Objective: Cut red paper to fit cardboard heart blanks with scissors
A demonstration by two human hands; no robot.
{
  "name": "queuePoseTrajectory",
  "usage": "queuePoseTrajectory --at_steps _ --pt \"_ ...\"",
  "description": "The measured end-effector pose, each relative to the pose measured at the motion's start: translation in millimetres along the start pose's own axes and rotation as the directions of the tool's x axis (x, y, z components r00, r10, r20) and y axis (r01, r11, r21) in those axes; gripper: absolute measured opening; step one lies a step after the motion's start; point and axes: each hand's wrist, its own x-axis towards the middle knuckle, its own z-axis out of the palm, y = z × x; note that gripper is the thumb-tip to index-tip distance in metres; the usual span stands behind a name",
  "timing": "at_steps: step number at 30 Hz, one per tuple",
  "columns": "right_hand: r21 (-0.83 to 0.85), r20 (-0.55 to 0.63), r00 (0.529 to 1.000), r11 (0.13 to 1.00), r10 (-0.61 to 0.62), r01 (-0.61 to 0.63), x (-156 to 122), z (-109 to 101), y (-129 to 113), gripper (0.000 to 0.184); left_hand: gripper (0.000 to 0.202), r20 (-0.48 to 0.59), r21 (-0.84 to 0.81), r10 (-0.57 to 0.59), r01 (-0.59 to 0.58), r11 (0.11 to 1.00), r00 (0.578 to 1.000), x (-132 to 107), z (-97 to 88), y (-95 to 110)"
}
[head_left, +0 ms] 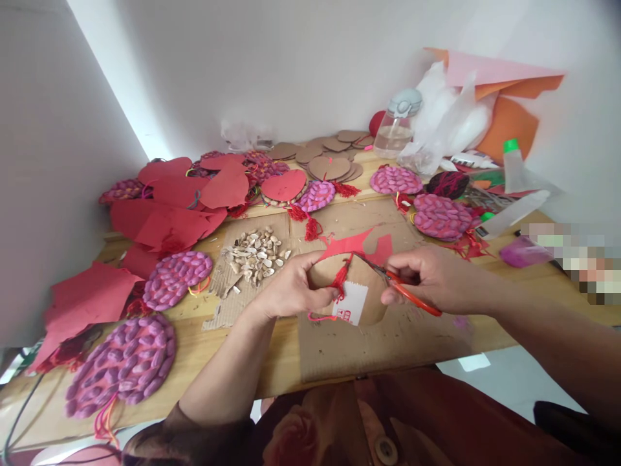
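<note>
My left hand (291,285) grips a brown heart-shaped cardboard piece (371,294) by its left edge, thumb pressing a red tassel (341,278) and a white tape strip (353,303) onto it. My right hand (429,278) is closed on red-handled scissors (412,298), whose blades point left toward the top of the tassel. Both hands hover just above a sheet of corrugated cardboard (378,343) on the wooden table (213,362).
Purple-pink woven heart pieces (121,366) lie at the left and back, with red paper cut-outs (165,213). A pile of pale shells (255,252) sits behind my left hand. Blank cardboard hearts (330,165), a clear bottle (395,133), glue bottle (514,188) and coloured sheets (504,97) stand at the back right.
</note>
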Motion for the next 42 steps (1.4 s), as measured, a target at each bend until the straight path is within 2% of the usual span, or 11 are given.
queuePoseTrajectory --at_steps 3,9,15,18,22,30,34,36,38,40,42 --pt "0.039 0.019 1.0 0.999 0.022 -0.023 -0.8 -2.4 11.5 0.044 0.04 -0.076 -0.012 0.026 -0.027 1.0 0.997 2.4 -1.5 0.2" --pt "0.335 -0.226 0.973 0.942 0.041 0.038 0.2 0.4 16.8 0.041 0.041 -0.144 0.002 0.056 -0.056 0.998 0.988 5.9 -1.9 1.8" --pt "0.239 -0.393 0.919 0.965 -0.004 0.107 11.9 16.2 -4.0 0.028 0.046 -0.113 0.11 0.097 -0.084 0.99 0.989 5.9 -3.4 -2.5" --pt "0.295 -0.455 0.89 0.938 -0.032 0.184 20.3 19.4 -4.7 0.026 0.047 -0.076 0.129 0.084 -0.074 0.989 0.994 4.7 -2.8 -4.1" --pt "0.384 -0.402 0.915 0.898 -0.045 0.213 29.8 22.5 -4.7 0.027 0.049 -0.05 0.19 0.087 -0.076 0.979 0.995 3.3 2.9 -2.9" --pt "0.606 -0.292 0.95 0.79 0.11 0.096 39.8 40.4 -13.2 0.033 0.044 -0.035 0.256 0.105 -0.093 0.962 0.994 3.8 4.8 0.0" --pt "0.699 -0.289 0.949 0.705 0.128 0.118 40.4 37.0 -7.2 0.033 0.045 -0.076 0.161 0.152 -0.138 0.977 0.985 7.9 -3.5 -5.0" --pt "0.729 -0.374 0.916 0.656 0.142 0.196 41.9 31.4 -3.6 0.032 0.05 -0.224 0.059 0.221 -0.213 0.975 0.949 12.1 -9.2 -6.8" --pt "0.743 -0.493 0.853 0.593 0.174 0.308 45.0 25.0 -1.3 0.031 0.042 -0.495 -0.076 0.232 -0.307 0.949 0.837 17.5 -16.1 -8.6" --pt "0.734 -0.587 0.785 0.541 0.2 0.411 50.0 19.4 -0.3 0.029 0.04 -0.696 -0.27 0.097 -0.384 0.883 0.712 23.4 -22.8 -11.2" --pt "0.711 -0.643 0.737 0.519 0.207 0.474 56.7 16.1 0.5 0.028 0.049 -0.714 -0.442 -0.076 -0.365 0.82 0.696 28.1 -26.3 -15.4"
